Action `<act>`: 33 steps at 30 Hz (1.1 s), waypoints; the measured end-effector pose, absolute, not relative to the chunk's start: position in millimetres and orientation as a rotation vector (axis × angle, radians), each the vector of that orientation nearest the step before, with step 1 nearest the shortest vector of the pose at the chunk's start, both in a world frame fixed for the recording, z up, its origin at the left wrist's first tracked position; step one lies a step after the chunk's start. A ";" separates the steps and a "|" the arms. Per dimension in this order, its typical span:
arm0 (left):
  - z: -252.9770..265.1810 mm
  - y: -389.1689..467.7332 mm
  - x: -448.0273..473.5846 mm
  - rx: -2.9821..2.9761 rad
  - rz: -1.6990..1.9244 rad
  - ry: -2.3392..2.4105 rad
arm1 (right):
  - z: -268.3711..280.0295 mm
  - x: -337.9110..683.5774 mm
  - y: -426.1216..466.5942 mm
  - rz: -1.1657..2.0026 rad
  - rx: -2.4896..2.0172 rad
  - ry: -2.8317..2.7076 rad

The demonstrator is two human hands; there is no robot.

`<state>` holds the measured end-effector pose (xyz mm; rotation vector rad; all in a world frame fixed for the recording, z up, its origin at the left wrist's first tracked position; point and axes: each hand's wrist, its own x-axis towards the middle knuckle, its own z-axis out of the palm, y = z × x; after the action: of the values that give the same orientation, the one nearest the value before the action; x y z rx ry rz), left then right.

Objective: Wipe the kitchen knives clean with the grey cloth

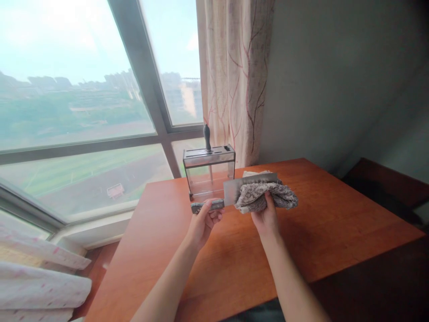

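Note:
My left hand (204, 219) is closed round the dark handle of a cleaver (230, 192), which is held above the table with its broad blade pointing right. My right hand (266, 217) grips a grey fluffy cloth (258, 194), thumb on top, and presses it against the blade. The cloth is folded about the blade's lower edge and hides much of it; the upper strip of metal shows. Behind the cleaver stands a clear-sided knife block (209, 155) with a slotted metal top. One dark-handled tool (207, 137) stands upright in a slot.
The brown wooden table (161, 268) reaches from the window (83, 112) on the left to the grey wall on the right. A patterned curtain (237, 80) hangs behind the block. Another dark wooden piece of furniture (385, 183) is at the far right.

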<state>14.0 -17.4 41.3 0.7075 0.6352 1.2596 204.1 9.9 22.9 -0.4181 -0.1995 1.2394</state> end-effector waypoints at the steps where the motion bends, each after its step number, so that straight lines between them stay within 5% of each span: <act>1: 41.3 -16.7 14.3 0.671 1.273 0.638 | 22.8 201.8 9.1 1.252 -0.408 -0.198; 33: 35.9 -23.6 29.2 0.845 1.502 0.911 | 28.6 148.0 -11.7 1.287 -0.742 -0.637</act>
<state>29.2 -23.6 35.9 0.8451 0.9111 1.5021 148.0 -11.7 28.6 -0.7422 -0.6368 1.2867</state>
